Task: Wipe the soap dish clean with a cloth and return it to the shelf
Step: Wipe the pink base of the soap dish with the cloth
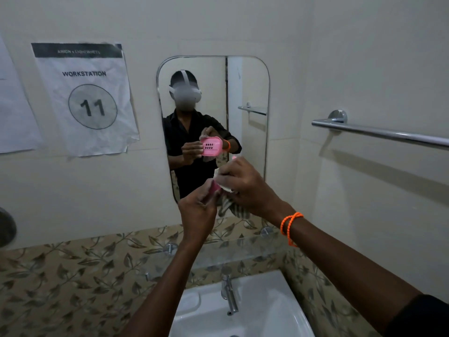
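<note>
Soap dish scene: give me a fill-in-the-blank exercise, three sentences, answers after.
1. The soap dish is coloured ____.
2. The right hand presses a ____ against the dish.
3. The paper sign on the wall shows workstation number ____.

Missing words: pink; cloth; 11

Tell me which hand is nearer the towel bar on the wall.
Right. The right hand, pressing the cloth on the soap dish, lies below-left of the towel bar; the left hand is farther left.
</note>
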